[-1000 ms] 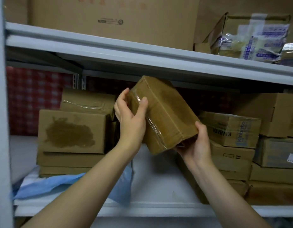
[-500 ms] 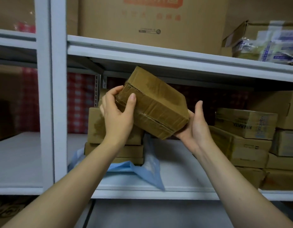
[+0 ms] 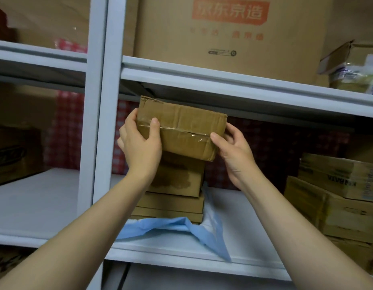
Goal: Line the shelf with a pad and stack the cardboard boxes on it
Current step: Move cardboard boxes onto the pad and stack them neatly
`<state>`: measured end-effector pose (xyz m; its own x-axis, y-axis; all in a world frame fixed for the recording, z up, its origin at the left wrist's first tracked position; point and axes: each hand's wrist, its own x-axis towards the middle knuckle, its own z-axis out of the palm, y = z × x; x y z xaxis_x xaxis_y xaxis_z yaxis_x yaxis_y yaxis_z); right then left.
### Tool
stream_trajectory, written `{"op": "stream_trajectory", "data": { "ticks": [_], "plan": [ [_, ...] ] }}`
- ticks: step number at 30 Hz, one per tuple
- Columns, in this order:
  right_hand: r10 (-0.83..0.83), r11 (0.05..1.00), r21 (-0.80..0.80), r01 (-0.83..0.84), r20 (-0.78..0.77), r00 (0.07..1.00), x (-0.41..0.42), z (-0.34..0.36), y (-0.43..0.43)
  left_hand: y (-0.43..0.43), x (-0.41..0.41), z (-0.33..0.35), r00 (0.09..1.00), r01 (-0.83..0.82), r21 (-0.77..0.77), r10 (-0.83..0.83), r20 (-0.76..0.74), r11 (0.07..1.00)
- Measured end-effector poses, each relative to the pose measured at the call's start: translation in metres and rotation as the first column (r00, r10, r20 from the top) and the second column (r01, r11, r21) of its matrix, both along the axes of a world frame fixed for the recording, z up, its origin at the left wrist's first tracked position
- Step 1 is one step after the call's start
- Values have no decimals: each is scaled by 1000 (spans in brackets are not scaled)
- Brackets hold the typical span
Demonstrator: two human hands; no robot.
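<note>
— On the middle shelf (image 3: 250,233), from the head view, what is there?

— A stack (image 3: 175,185) of flat cardboard boxes stands just right of the white post (image 3: 102,122). It sits on a blue pad (image 3: 202,229), which lies on the shelf. The pad's front edge is rumpled, and one corner hangs over the shelf's front lip.

— And the hands?

— Both hold one taped box (image 3: 181,130), just under the upper shelf (image 3: 223,80). The left hand (image 3: 139,143) grips the box's left end, thumb laid across the front by the tape line and fingers round the back. The right hand (image 3: 233,151) grips the right end, thumb on the front face and fingers curled behind the corner.

— Where is that box against the stack?

— Directly over it, long side facing the camera, its right end tipped a little lower. Its bottom edge overlaps the stack's top box; I cannot tell whether they touch.

— Anything else around?

— More boxes (image 3: 338,195) are piled at the shelf's right end, apart from the stack. A big carton (image 3: 223,38) with red print stands on the upper shelf. Red checked cloth (image 3: 64,130) hangs behind, and another box (image 3: 14,155) stands in the left bay.
</note>
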<state>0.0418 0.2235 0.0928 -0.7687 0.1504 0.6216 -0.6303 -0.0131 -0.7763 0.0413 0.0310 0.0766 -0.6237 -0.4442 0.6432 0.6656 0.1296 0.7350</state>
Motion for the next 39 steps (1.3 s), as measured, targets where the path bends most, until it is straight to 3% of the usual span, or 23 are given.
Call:
{"op": "stream_trajectory", "data": {
  "ticks": [5, 12, 18, 24, 32, 39],
  "plan": [
    [-72, 993, 91, 72, -6, 997, -23, 4, -7, -5, -17, -3, 999, -6, -45, 8, 38, 999],
    [-156, 986, 58, 158, -31, 987, -24, -4, -19, -2, -29, -14, 994, -103, -47, 104, 21, 994],
    [-180, 982, 54, 182, -39, 983, -23, -14, -20, 12, -25, -23, 946, -304, -125, 284, -155, 945],
    [-205, 977, 69, 203, 22, 978, -13, -24, -10, 32, -17, -25, 906, -388, -253, 315, -284, 886],
    [-186, 966, 200, 166, 85, 979, 5, -32, -5, 39, -26, -32, 935, -352, -242, 330, -128, 904],
    [-252, 961, 142, 236, 108, 962, 5, -45, -17, 28, -20, -48, 923, -379, -299, 337, -183, 876]
  ]
}}
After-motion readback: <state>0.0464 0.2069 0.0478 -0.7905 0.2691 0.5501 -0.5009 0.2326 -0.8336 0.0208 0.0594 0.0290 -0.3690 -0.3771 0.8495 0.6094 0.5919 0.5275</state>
